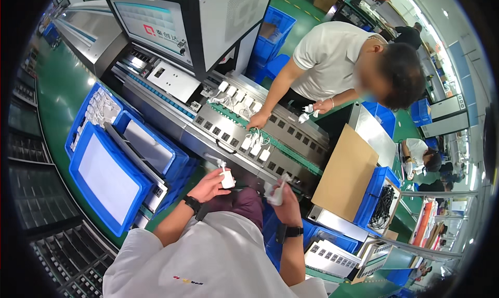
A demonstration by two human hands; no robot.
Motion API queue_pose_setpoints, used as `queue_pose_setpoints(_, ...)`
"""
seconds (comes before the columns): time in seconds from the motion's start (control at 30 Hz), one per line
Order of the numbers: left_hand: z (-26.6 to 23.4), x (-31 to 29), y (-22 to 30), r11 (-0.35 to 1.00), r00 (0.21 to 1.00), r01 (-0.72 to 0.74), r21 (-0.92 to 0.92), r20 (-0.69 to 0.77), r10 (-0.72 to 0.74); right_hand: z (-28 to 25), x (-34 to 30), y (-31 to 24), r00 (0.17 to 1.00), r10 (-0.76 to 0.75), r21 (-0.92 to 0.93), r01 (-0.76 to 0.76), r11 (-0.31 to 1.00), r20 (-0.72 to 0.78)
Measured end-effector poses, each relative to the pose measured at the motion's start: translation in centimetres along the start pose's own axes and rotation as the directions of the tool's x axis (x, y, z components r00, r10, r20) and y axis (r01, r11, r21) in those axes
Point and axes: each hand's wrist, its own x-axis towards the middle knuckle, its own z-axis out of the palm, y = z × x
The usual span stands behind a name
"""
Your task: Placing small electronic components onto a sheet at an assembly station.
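Observation:
My left hand (207, 188) grips a white power adapter (227, 181) with its cable bundled above it, held just short of the machine's near edge. In my right hand (289, 209) is another white power adapter (276, 196), somewhat blurred, with some of its cable sticking up. Ahead of both hands runs a metal conveyor line (200, 140) with dark square slots. Several white adapters (255, 149) with cables sit on it, beside a co-worker's hand (258, 120). The co-worker's other hand (325, 106) holds white adapters with cables.
Blue trays with white liners (106, 176) stand at my left, one holding many white adapters (102, 108). A machine with a screen (150, 22) rises over the line. At right are a cardboard sheet (345, 173) and a blue bin (375, 193) with black cables.

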Motion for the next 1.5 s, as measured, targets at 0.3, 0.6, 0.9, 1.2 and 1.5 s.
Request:
queue_pose_setpoints(0.3, -1.7, 4.4, -0.3, 0.958, 0.991, 0.016, 0.287, -0.129, 0.022, -1.6, 1.6, 5.3, 0.985, 0.152, -0.17, -0.163, 0.972, -0.077)
queue_pose_setpoints(0.6, -4.2, 7.9, -0.2, 0.858, 0.984, 0.105, 0.502, -0.178, -0.017, -3.5, 11.4, 10.5, 0.923, -0.386, -0.936, 0.137, 0.324, 0.002)
queue_pose_setpoints(0.9, -3.1, 5.7, 2.0, -0.508, 0.883, -0.018, 0.861, 0.252, 0.397, -0.5, 25.7, 12.7, 0.962, -0.233, -0.847, 0.241, 0.474, 0.144)
queue_pose_setpoints(1.2, -6.6, 10.4, 3.3, -0.212, 0.916, -0.107, 0.971, 0.18, 0.359, 1.2, 32.0, 16.0, 0.894, -0.266, -0.865, 0.212, -0.456, 0.36)
queue_pose_setpoints(1.5, -7.0, 12.4, 3.3, -0.095, 0.909, -0.028, 0.995, 0.065, 0.412, 1.2, 33.8, 17.2, 0.904, -0.318, -0.872, 0.108, -0.478, 0.286)
